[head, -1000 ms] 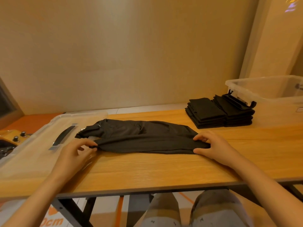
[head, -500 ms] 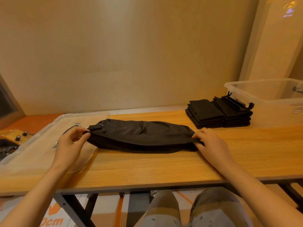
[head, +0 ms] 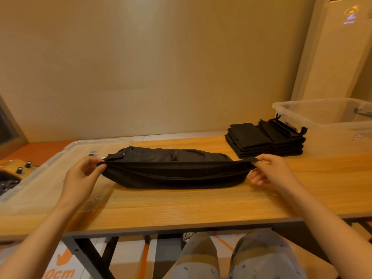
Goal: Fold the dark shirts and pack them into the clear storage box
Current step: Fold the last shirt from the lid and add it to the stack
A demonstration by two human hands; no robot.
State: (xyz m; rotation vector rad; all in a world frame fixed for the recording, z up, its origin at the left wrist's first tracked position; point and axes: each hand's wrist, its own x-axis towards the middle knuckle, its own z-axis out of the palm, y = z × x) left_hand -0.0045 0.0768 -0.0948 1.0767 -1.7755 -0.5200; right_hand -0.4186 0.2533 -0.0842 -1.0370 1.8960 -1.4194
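Shirt pinched between both hands

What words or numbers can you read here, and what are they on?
"0cm": orange letters on the white surface under the table, with the start cut off on the left.
Sticker on the clear storage box: too small to read.
Glowing mark on the tall panel at the top right: blurred, no letters readable.
Dark shirt: no writing shows.
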